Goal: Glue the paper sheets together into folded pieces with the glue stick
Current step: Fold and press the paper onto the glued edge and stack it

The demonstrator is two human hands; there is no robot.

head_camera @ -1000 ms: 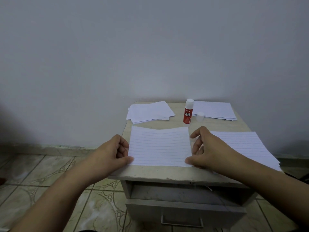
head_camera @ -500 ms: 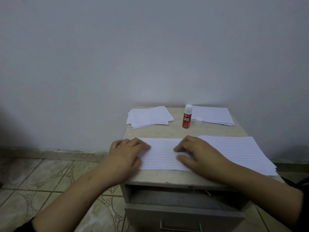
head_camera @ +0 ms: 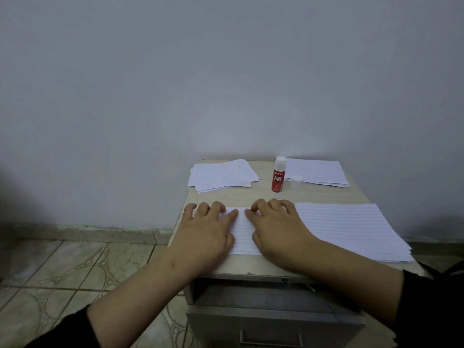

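Currently the left hand (head_camera: 209, 231) and right hand (head_camera: 276, 231) lie flat on the folded lined sheet (head_camera: 243, 232) at the near edge of the table (head_camera: 266, 197), fingers (head_camera: 229, 214) loosely spread and pressing, gripping nothing. Uneven pressure risks a skewed crease or misaligned glued edges; sliding palms could shear the layers while the adhesive is wet. An uncapped glue stick (head_camera: 278, 175) stands upright just beyond the fingertips, its cap (head_camera: 296, 181) beside it; a forward reach could topple it onto the lined sheet stack (head_camera: 351, 229).
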